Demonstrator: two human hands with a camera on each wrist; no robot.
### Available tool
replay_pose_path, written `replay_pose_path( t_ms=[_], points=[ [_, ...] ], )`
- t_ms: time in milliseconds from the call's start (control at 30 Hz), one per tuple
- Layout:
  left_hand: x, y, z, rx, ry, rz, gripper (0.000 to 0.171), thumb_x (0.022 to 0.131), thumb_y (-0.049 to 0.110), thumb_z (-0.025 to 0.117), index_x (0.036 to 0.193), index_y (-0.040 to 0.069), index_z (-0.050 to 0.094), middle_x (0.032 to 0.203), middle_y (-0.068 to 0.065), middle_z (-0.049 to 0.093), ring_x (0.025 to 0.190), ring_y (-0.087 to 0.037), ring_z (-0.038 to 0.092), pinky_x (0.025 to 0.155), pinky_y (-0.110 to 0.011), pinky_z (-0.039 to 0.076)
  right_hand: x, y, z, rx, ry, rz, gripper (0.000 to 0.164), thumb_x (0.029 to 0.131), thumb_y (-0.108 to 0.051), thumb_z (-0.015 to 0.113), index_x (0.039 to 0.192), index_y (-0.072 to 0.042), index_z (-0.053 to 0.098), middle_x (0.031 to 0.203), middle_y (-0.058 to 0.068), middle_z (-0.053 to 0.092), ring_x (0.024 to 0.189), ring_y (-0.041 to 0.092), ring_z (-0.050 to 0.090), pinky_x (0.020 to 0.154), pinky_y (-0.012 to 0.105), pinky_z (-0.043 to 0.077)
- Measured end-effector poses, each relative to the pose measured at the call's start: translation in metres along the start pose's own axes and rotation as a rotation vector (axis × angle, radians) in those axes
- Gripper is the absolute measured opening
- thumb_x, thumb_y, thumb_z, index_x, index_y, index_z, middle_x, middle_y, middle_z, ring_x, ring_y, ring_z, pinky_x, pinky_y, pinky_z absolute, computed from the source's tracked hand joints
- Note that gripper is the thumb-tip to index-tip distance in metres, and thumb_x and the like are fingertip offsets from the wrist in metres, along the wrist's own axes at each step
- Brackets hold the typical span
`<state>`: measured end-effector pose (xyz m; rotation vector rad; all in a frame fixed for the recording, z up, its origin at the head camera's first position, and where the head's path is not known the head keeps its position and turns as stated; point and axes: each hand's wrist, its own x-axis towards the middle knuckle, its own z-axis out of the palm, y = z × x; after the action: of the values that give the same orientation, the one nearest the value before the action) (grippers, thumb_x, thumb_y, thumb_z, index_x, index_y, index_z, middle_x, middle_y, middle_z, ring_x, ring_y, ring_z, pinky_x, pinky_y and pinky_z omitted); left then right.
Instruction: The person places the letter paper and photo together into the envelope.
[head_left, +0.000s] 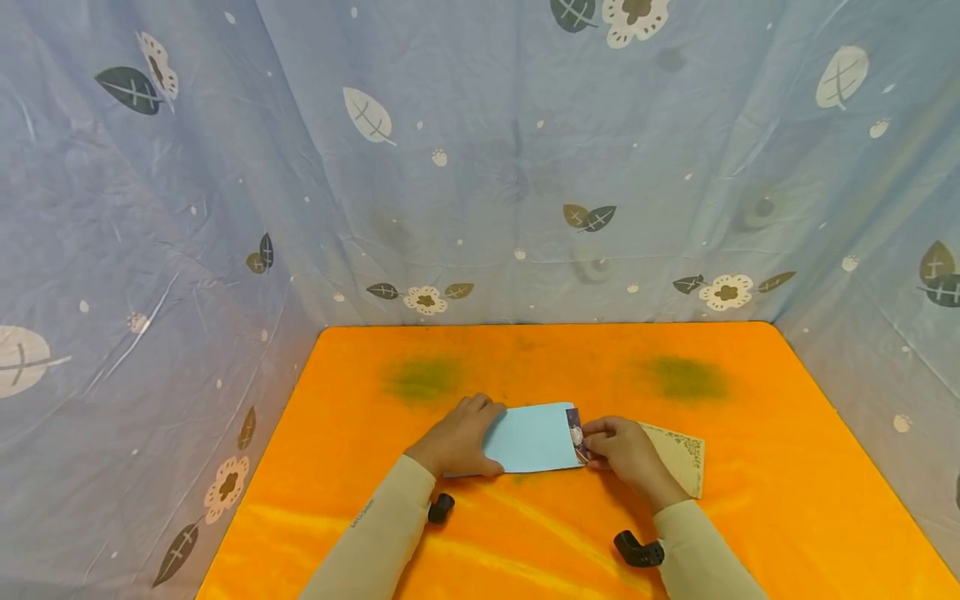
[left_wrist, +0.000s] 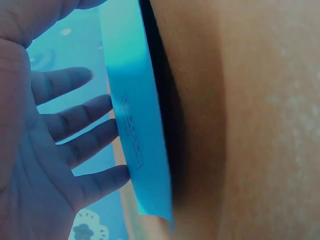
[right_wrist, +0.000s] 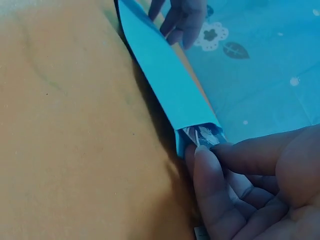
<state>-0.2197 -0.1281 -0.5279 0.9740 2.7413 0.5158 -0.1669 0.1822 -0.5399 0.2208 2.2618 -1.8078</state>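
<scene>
A light-blue envelope (head_left: 534, 437) lies crosswise over the orange table. My left hand (head_left: 462, 437) grips its left part, thumb at the near edge and fingertips at the far edge. In the left wrist view, small printed text marks the envelope (left_wrist: 132, 130) near its end. From the right end sticks a dark printed card (head_left: 575, 433) with a pale design. My right hand (head_left: 626, 450) pinches this card between thumb and fingers, right at the envelope's mouth. The right wrist view has the card (right_wrist: 202, 134) partly inside the envelope; its inner part is hidden.
A cream card or envelope with a patterned corner (head_left: 686, 458) lies under and beside the right forearm. The orange table (head_left: 517, 358) meets blue leaf-and-flower sheets (head_left: 480, 183) at the back and sides. Black camera mounts (head_left: 637, 550) project from the wrists.
</scene>
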Motion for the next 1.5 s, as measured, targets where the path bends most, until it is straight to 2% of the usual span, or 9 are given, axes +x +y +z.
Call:
replay_pose_path(
  t_ms=[333,567,733,1000,1200,1333,1500],
  points=[
    [-0.001,0.002,0.003,-0.001,0.004,0.005,0.093,0.080,0.045,0.095,0.158,0.015,0.052,0.141,-0.003,0.052,0.124,-0.021,0.049,0.100,-0.036,0.051,0.001,0.003,0.001,-0.096,0.000,-0.041,0.019,0.105,0.001,0.067,0.121,0.011,0.072,0.101,0.012,0.074,0.087,0.026,0.070,0.077,0.036,0.058],
    [-0.003,0.004,0.004,0.006,-0.003,0.013,0.100,0.080,0.048,0.096,0.161,0.013,0.050,0.146,-0.004,0.055,0.128,-0.024,0.051,0.106,-0.042,0.048,0.001,0.000,-0.001,0.000,-0.054,-0.012,0.024,0.107,0.004,0.063,0.127,0.015,0.067,0.099,0.017,0.073,0.078,0.026,0.068,0.070,0.034,0.061],
    [-0.003,0.005,0.005,0.027,0.003,0.020,0.104,0.080,0.051,0.096,0.164,0.015,0.047,0.149,-0.004,0.054,0.132,-0.025,0.051,0.108,-0.045,0.047,0.001,0.001,-0.004,0.072,-0.089,-0.004,0.028,0.107,0.004,0.064,0.132,0.017,0.064,0.100,0.017,0.074,0.083,0.024,0.071,0.073,0.031,0.062],
    [-0.001,0.010,0.007,0.069,0.011,0.040,0.100,0.079,0.047,0.093,0.163,0.016,0.048,0.144,-0.004,0.055,0.126,-0.024,0.052,0.103,-0.045,0.048,-0.001,0.001,-0.004,0.082,-0.139,-0.001,0.026,0.107,0.001,0.066,0.130,0.012,0.064,0.100,0.016,0.072,0.079,0.026,0.067,0.068,0.032,0.059],
    [0.001,0.013,0.009,0.090,0.001,0.032,0.101,0.080,0.048,0.092,0.164,0.017,0.046,0.148,-0.003,0.054,0.129,-0.025,0.051,0.103,-0.047,0.047,-0.001,0.002,-0.003,0.111,-0.143,0.006,0.025,0.106,0.005,0.065,0.129,0.014,0.062,0.102,0.017,0.072,0.081,0.026,0.070,0.072,0.032,0.062],
    [0.001,0.014,0.010,0.091,0.000,0.027,0.100,0.080,0.047,0.092,0.164,0.016,0.046,0.148,-0.003,0.054,0.128,-0.025,0.051,0.102,-0.046,0.047,-0.002,0.001,-0.002,0.081,-0.138,-0.001,0.024,0.106,0.004,0.066,0.128,0.012,0.063,0.098,0.016,0.072,0.078,0.027,0.069,0.069,0.033,0.060],
    [0.001,0.017,0.009,0.095,-0.002,0.023,0.100,0.081,0.045,0.092,0.164,0.016,0.046,0.149,-0.004,0.054,0.130,-0.025,0.051,0.103,-0.046,0.048,-0.002,0.001,-0.002,-0.012,-0.129,-0.029,0.025,0.103,0.003,0.070,0.126,0.010,0.065,0.090,0.013,0.072,0.072,0.029,0.066,0.076,0.038,0.057]
  ],
)
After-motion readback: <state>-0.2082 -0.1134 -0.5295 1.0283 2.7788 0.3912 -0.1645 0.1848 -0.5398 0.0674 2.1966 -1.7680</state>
